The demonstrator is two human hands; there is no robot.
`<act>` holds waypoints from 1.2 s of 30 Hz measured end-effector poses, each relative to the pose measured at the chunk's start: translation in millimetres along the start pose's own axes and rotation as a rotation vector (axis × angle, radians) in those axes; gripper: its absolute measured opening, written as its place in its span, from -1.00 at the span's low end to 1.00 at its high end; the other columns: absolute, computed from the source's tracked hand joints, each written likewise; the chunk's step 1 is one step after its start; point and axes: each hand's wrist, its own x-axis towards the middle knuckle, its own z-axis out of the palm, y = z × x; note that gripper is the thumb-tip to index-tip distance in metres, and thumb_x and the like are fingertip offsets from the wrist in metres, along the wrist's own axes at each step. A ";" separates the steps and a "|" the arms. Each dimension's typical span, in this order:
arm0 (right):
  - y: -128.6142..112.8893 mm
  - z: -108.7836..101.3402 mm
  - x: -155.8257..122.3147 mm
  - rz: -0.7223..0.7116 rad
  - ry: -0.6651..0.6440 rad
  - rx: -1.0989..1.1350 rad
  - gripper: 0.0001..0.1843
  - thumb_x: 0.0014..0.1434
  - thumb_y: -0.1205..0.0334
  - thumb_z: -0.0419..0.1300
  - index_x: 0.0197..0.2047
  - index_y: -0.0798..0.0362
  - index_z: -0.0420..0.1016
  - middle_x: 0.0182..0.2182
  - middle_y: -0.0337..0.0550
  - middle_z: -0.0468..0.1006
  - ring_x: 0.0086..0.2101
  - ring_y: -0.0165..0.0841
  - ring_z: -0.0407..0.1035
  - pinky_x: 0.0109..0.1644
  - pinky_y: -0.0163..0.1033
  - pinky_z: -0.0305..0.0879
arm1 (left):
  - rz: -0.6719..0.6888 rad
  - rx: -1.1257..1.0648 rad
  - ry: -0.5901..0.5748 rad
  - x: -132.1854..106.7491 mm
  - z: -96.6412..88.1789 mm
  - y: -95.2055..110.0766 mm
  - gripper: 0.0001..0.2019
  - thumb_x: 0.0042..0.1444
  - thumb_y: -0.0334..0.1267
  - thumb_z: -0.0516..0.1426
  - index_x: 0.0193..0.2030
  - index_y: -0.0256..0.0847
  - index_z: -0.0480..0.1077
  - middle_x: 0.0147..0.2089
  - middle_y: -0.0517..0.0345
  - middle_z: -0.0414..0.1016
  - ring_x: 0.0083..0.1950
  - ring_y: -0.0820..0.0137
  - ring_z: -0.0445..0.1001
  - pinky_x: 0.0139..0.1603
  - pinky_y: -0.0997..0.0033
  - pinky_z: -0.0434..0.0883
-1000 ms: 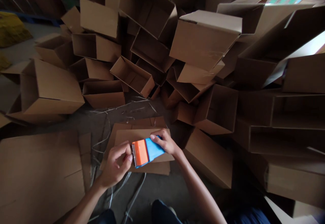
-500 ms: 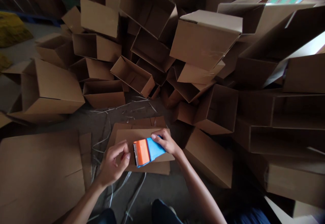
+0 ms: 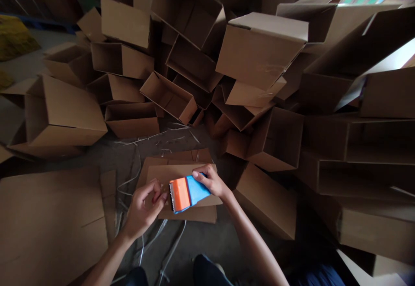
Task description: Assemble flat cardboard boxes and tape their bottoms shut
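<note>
My right hand (image 3: 211, 181) grips an orange and blue tape dispenser (image 3: 186, 193) by its blue end, holding it over a small stack of flattened cardboard (image 3: 168, 174) on the floor. My left hand (image 3: 145, 209) is curled just left of the dispenser's toothed orange end, with thumb and fingers pinched together there. What they pinch is too small to make out.
A high heap of open cardboard boxes (image 3: 259, 52) rings the front and right. More boxes (image 3: 61, 113) lie at the left. A large flat cardboard sheet (image 3: 48, 221) covers the floor at lower left. Loose plastic straps (image 3: 155, 238) trail by my knees (image 3: 207, 271).
My left hand drew back slightly from the dispenser's orange end and turned, fingers pinching closer. The dispenser and my right hand barely moved.
</note>
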 end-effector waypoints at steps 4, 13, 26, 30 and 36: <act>0.5 0.1 -0.7 0.001 0.002 0.010 -0.38 0.26 -0.28 -0.03 -0.59 0.01 -0.03 -0.63 -0.36 -0.01 -0.55 -0.51 -0.11 -0.49 -0.31 -0.16 | -0.017 0.046 0.064 1.8 -2.8 -2.6 -0.65 0.21 -0.20 0.12 -0.53 -0.14 0.06 -0.52 0.31 0.10 -0.45 0.46 0.13 -0.39 0.48 0.15; -0.7 0.5 -1.1 0.016 0.002 -0.012 -0.37 0.24 -0.31 -0.04 -0.59 0.00 -0.04 -0.63 -0.36 -0.02 -0.54 -0.50 -0.10 -0.49 -0.31 -0.15 | -0.136 0.026 -0.088 1.9 -2.9 0.1 -0.65 0.24 0.03 0.06 -0.44 -0.17 0.22 -0.47 0.27 0.22 -0.41 0.43 0.19 -0.38 0.46 0.16; -2.0 0.2 -0.7 -0.012 0.001 0.007 -0.39 0.27 -0.25 -0.02 -0.59 0.01 -0.04 -0.63 -0.36 -0.01 -0.54 -0.51 -0.10 -0.48 -0.31 -0.16 | -0.223 -0.145 -0.121 3.5 3.1 10.0 -0.53 0.14 0.15 0.12 -0.54 -0.19 0.17 -0.53 0.28 0.13 -0.45 0.47 0.09 -0.44 0.47 0.11; -1.5 0.4 -1.0 -0.009 0.005 0.010 -0.39 0.27 -0.25 -0.01 -0.59 0.01 -0.04 -0.64 -0.36 -0.02 -0.55 -0.51 -0.10 -0.48 -0.31 -0.16 | -0.243 -0.143 -0.093 2.9 3.2 7.3 -0.53 0.12 0.16 0.13 -0.53 -0.19 0.19 -0.54 0.29 0.11 -0.48 0.49 0.04 -0.47 0.49 0.07; 0.2 1.0 -1.1 -0.009 0.010 0.014 -0.40 0.27 -0.25 -0.01 -0.59 0.01 -0.03 -0.63 -0.36 -0.02 -0.55 -0.51 -0.11 -0.49 -0.31 -0.17 | -0.304 -0.176 -0.068 3.1 5.5 -1.6 -0.48 0.07 0.23 0.14 -0.56 -0.19 0.18 -0.55 0.30 0.08 -0.49 0.50 0.00 -0.50 0.49 0.03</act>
